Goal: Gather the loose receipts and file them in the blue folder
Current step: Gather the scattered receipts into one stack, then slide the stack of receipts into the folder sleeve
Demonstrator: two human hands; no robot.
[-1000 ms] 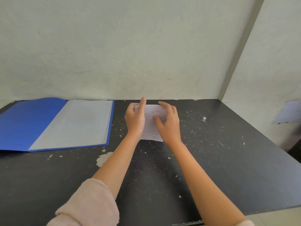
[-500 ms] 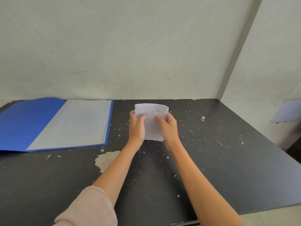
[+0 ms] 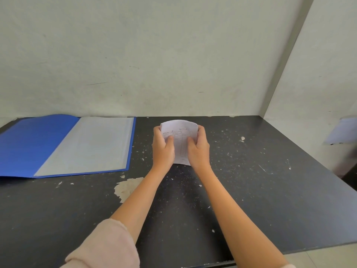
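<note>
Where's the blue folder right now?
In the head view, the blue folder lies open on the black table, at its left rear, left of the held receipts.

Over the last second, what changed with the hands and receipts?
Both hands regripped. A second ago they covered the top of the receipts, left index finger straight; now the left hand and right hand clasp the stack's sides, thumbs on its face, its bowed top edge clear above them. The blue folder stayed open on the table at the left.
</note>
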